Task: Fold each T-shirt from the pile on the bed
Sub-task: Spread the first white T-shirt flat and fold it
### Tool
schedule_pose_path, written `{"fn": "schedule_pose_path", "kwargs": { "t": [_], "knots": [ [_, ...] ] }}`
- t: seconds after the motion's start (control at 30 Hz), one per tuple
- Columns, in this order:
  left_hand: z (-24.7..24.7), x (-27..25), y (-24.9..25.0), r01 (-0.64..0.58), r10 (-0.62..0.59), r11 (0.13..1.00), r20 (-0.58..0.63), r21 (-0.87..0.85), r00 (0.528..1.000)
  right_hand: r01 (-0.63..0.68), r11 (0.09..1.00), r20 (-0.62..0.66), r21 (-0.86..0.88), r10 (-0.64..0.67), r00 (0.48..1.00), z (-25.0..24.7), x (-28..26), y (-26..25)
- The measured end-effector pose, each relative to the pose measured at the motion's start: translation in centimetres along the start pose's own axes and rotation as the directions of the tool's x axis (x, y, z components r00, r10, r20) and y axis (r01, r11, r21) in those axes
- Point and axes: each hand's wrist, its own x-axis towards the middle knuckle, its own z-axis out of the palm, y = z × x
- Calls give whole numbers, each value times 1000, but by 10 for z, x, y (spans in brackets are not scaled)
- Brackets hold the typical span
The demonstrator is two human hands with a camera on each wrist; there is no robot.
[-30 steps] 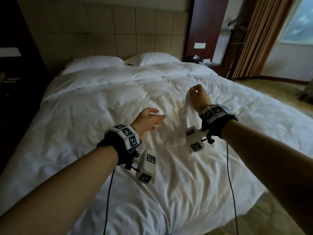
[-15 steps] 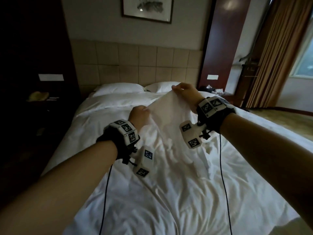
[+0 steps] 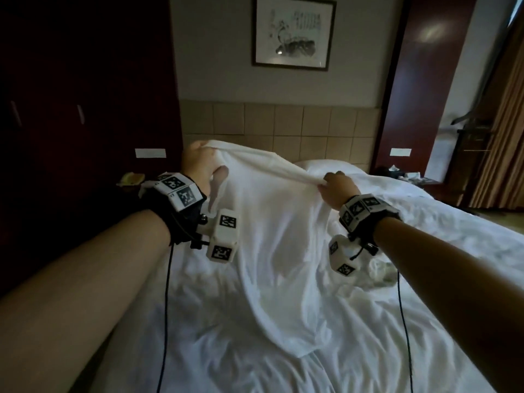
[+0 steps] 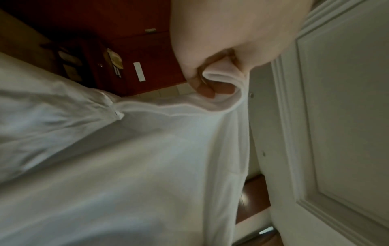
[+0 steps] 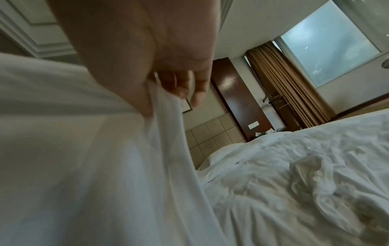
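A white T-shirt [image 3: 272,239] hangs in the air above the bed [image 3: 425,321], stretched between both hands. My left hand [image 3: 198,160] grips its upper left edge, higher up; the left wrist view shows the folded hem [image 4: 223,78] pinched in curled fingers [image 4: 207,90]. My right hand [image 3: 334,188] pinches the upper right edge, lower down, with the cloth [image 5: 105,149] bunched under curled fingers [image 5: 189,93]. The shirt's lower end trails onto the bed cover. Another crumpled white garment [image 3: 380,270] lies on the bed to the right, also clear in the right wrist view [image 5: 328,179].
White pillows [image 3: 329,168] lie at the tiled headboard [image 3: 283,123] under a framed picture [image 3: 293,31]. A dark nightstand [image 3: 130,180] stands left of the bed, brown curtains [image 3: 499,137] and a window [image 5: 328,50] to the right. Cables hang from both wrists.
Both hands lifted the T-shirt off the bed and drew apart, spreading it. The left hand, open a second ago, now grips the left edge; the head view tilted upward.
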Motion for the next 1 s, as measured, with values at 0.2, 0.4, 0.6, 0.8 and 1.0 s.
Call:
{"fn": "schedule_pose_path", "kwargs": {
  "t": [0.2, 0.4, 0.6, 0.8, 1.0],
  "knots": [
    [-51, 4, -4, 139, -138, 985, -13, 100, 990, 61, 975, -17, 214, -59, 998, -7, 9, -42],
    [-50, -35, 1, 142, -268, 947, 460, 290, 847, 66, 956, 26, 286, -77, 997, -37, 17, -83],
    [-26, -38, 5, -82, -402, 871, 800, 484, 445, 37, 722, 129, 691, -173, 976, -56, 9, -101],
    [1, -17, -10, 8, -98, 988, 575, 157, 812, 64, 458, 120, 887, -362, 924, -81, 1, -95],
    [17, 2, -12, -84, 38, 993, 455, 81, 889, -111, 104, 145, 988, -421, 896, -105, 0, -88]
  ]
}}
